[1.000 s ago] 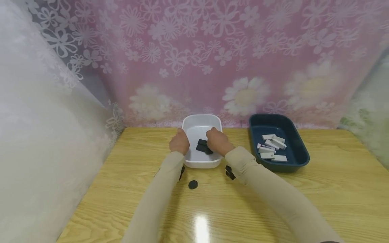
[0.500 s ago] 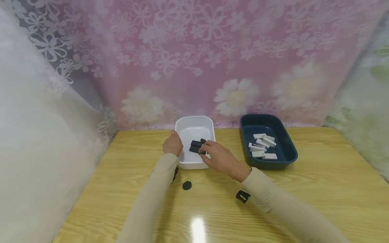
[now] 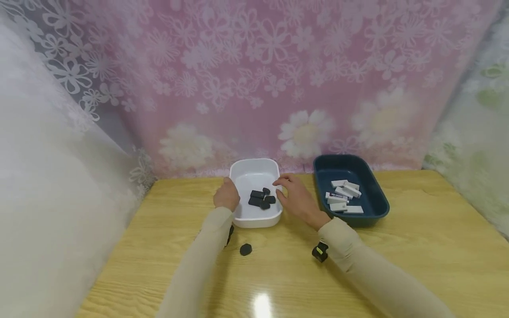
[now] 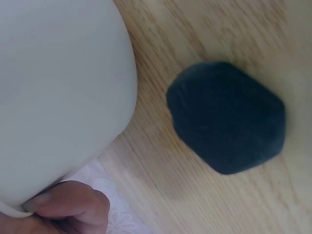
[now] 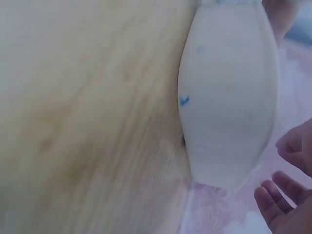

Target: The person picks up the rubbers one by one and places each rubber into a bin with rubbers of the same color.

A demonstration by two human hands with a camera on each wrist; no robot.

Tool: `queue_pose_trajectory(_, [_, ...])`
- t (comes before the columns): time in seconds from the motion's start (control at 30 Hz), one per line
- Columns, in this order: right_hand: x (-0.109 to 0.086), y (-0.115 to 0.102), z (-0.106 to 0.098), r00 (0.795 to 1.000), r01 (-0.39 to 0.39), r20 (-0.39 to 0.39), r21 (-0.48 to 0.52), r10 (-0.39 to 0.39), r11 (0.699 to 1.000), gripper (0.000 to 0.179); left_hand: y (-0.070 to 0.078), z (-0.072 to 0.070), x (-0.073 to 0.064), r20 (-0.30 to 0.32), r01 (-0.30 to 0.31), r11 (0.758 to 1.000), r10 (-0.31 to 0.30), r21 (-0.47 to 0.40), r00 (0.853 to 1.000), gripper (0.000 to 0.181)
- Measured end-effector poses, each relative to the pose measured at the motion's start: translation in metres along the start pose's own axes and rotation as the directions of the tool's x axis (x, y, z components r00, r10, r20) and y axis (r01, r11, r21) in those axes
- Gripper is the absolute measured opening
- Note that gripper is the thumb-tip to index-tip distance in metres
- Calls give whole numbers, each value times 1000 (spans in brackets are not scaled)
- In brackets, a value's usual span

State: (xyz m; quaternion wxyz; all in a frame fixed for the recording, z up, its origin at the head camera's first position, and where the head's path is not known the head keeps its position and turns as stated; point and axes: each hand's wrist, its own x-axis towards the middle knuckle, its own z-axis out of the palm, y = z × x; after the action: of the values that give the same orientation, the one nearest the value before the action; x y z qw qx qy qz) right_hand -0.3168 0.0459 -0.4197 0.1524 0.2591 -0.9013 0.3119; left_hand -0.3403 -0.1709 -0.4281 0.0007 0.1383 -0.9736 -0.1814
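A white plastic tub stands on the table with several black pieces in it, some rectangular and some rounded. My left hand holds the tub's left rim; in the left wrist view its thumb presses against that rim. Over the tub's right edge hovers my right hand, thumb and fingers apart and nothing between them. The right wrist view also shows the fingers apart, beside the tub's wall. One dark, flat, many-sided piece lies on the table before the tub.
To the right stands a dark blue tub holding several small white boxes. The wooden table ends at a pink flowered curtain behind both tubs. A pale curtain hangs on the left.
My right hand has let go of a black piece inside the white tub and drawn back to its right rim. More separate black pieces show there now. The left hand stays on the rim.
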Motion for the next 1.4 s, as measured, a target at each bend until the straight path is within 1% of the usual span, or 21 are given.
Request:
queue_pose_trajectory(0.1, [10,7,6,998,-69,6,-14,69,998,29,-1,4,-1,-5,0,1000,0,6,1000,43])
queue_pose_trajectory(0.23, [25,14,12,980,-189,61,-42,192,981,46,0,5,-2,-11,-3,1000,3,24,1000,44])
queue_pose_trajectory(0.3, [33,16,14,963,-242,106,-59,247,968,52,1,4,-2,-14,-3,1000,4,30,1000,45])
queue_pose_trajectory(0.4, [45,18,19,938,-293,172,-73,301,953,54,1,2,0,-17,0,999,1,41,1000,47])
queue_pose_trajectory(0.5, [50,21,23,902,-361,229,-66,366,930,57,3,4,-1,-3,0,999,0,53,1000,50])
queue_pose_trajectory(0.6, [53,21,27,864,-427,261,-70,430,901,64,4,6,-1,7,-4,999,3,49,1000,48])
queue_pose_trajectory(0.67, [54,19,28,845,-454,279,-80,457,887,68,4,6,-1,10,-9,999,9,46,1000,47])
queue_pose_trajectory(0.73, [55,16,28,833,-467,286,-94,473,879,70,2,7,-1,5,-13,999,13,45,1000,47])
queue_pose_trajectory(0.8, [57,14,30,830,-476,281,-96,482,874,71,1,7,1,-4,-17,999,17,48,1000,46])
queue_pose_trajectory(0.9, [60,13,35,827,-510,237,-62,510,858,73,-1,4,5,-17,-28,998,29,54,999,45])
queue_pose_trajectory(1.0, [60,12,38,827,-542,186,6,531,841,76,-2,0,7,27,-32,999,31,42,999,49])
queue_pose_trajectory(1.1, [62,10,35,820,-562,155,38,550,826,76,-2,-5,12,119,-42,999,45,-22,992,53])
queue_pose_trajectory(1.13, [62,9,33,819,-565,153,38,554,825,76,-3,-7,14,156,-46,997,55,-62,986,56])
queue_pose_trajectory(1.17, [63,8,33,815,-570,148,33,560,821,75,-6,-9,15,186,-58,992,78,-109,979,58])
queue_pose_trajectory(1.2, [63,7,33,812,-574,148,25,564,819,75,-9,-11,16,215,-65,984,100,-164,972,61])
queue_pose_trajectory(1.23, [64,6,34,810,-576,148,16,567,818,75,-13,-12,16,237,-62,971,118,-230,964,64])
queue_pose_trajectory(1.3, [64,6,36,808,-577,148,0,571,817,74,-23,-14,16,259,-70,941,162,-332,952,67])
queue_pose_trajectory(1.37, [63,5,39,807,-576,150,-16,572,817,73,-36,-16,13,270,-82,910,205,-406,941,61])
queue_pose_trajectory(1.4, [62,6,40,807,-575,150,-22,571,818,72,-43,-19,9,275,-93,904,223,-418,935,55])
